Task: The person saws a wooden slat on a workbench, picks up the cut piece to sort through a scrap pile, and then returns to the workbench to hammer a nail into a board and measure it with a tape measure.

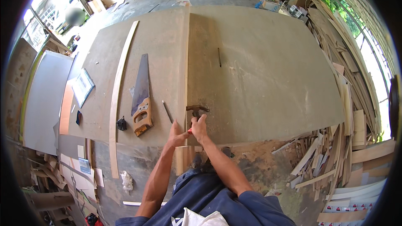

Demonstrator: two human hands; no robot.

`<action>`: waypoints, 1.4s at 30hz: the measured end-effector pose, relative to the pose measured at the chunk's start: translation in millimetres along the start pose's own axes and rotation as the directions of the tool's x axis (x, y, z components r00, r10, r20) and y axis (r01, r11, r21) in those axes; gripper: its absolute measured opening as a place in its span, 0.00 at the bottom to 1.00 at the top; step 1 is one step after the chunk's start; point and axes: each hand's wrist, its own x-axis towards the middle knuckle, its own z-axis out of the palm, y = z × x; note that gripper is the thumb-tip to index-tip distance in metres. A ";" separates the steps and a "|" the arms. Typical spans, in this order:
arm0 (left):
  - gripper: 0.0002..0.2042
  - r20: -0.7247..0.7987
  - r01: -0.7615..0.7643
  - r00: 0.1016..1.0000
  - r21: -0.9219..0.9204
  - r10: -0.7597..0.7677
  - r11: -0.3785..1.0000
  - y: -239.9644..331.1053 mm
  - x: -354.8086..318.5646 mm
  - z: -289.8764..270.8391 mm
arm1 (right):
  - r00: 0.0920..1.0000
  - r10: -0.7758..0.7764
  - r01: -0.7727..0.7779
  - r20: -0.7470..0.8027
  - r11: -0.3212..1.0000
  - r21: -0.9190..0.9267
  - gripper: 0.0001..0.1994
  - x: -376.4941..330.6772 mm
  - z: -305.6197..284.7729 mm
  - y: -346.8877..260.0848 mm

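Note:
My right hand (199, 127) is closed around a hammer (197, 108), high on its handle near the dark metal head. A red part of the handle shows below the fist. Just to the left, my left hand (177, 133) grips a long wooden strip (186, 58) near its close end, thumb laid across it. The strip runs away from me over the large worktable (268, 71). A pencil (167, 111) points away from the left fingertips; I cannot tell whether they touch it. Farther left lies a handsaw (142, 96) with a wooden handle.
A pale batten (121, 83) overhangs the table's near edge. By it are a small black object (121, 123) and a spiral notebook (83, 86). A thin dark stick (219, 57) lies right of the strip. Timber offcuts (314, 159) are piled at right; a grey panel (47, 100) stands left.

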 end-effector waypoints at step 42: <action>0.42 0.016 0.120 0.991 0.295 -0.130 0.948 10.1 -230.6 -57.3 | 0.958 0.279 -0.252 0.066 0.709 0.659 0.12 75.5 -2.5 -48.1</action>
